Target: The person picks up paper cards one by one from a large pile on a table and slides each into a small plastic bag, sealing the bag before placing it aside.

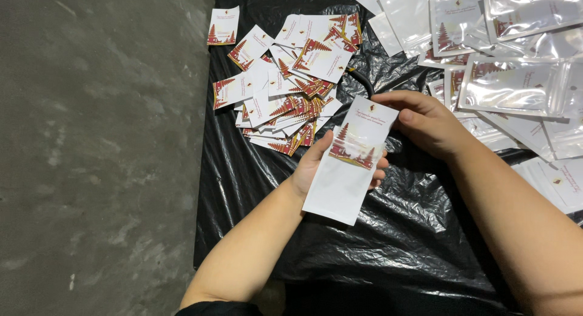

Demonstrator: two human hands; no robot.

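Both hands, left hand [316,164] & right hand [425,121], pinch a white pouch [349,164]; card pile [285,79] (loose) just beyond, clear pouches [510,79] right.

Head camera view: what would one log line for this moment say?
left hand: under white pouch | right hand: pinching pouch top | card pile: beyond left hand | clear pouches: far right | surface: black plastic sheet

Two bare forearms and hands [425,124], a dark sleeve edge [212,308] at the left elbow.
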